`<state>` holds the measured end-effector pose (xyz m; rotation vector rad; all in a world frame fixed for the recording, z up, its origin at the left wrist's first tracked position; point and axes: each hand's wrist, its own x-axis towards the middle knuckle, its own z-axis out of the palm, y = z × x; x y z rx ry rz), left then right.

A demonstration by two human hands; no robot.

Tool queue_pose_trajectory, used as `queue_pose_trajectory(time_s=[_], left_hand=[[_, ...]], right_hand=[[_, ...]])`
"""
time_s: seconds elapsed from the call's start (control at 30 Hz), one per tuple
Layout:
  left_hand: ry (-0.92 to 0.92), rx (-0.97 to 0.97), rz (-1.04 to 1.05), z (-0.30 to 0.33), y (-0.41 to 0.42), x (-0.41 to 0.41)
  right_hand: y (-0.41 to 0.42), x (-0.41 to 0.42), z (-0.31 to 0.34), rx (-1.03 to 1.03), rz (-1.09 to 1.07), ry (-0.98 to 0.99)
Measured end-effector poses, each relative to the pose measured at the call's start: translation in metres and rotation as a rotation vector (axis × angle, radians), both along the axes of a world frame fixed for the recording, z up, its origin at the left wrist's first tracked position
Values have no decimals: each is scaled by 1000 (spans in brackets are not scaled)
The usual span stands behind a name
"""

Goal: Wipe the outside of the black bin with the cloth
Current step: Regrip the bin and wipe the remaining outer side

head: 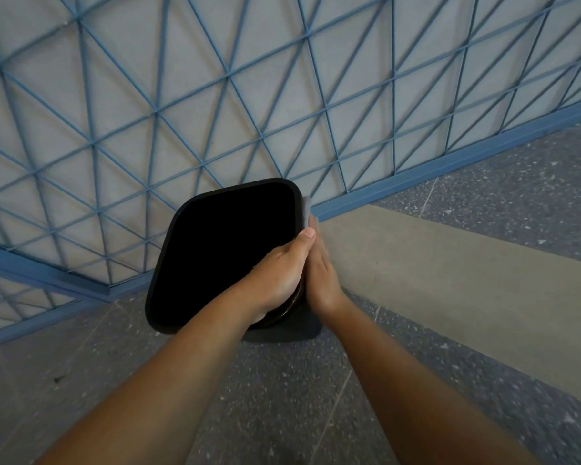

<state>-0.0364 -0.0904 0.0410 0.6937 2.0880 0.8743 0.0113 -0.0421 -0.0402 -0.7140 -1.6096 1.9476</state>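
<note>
The black bin (pixel 178 236) stands on the floor against the wall, seen from above, its square mouth dark inside. My left hand (pixel 279 273) grips the bin's right rim, thumb on top and fingers curled inside. My right hand (pixel 321 273) lies flat against the bin's outer right side, fingers straight, pressing a grey cloth (pixel 306 209) onto it. Only the cloth's top edge shows above my fingertips near the far right corner; the remainder of it is hidden.
A grey wall (pixel 215 78) with a blue wire grid rises directly behind the bin, with a blue skirting strip (pixel 433 172) along its base. The speckled grey floor (pixel 282 397) has a lighter band (pixel 467 280) running to the right.
</note>
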Motion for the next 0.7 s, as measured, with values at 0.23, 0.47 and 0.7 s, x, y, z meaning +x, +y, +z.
queue_pose_trajectory(time_s=[0.23, 0.47, 0.7], left_hand=[[-53, -30, 10, 2, 0, -1], [-69, -48, 42, 0, -1, -5], [-66, -42, 7, 4, 0, -1]], right_hand=[[65, -20, -25, -174, 236, -265], [33, -9, -73, -382, 148, -279], [7, -8, -73, -365, 82, -91]])
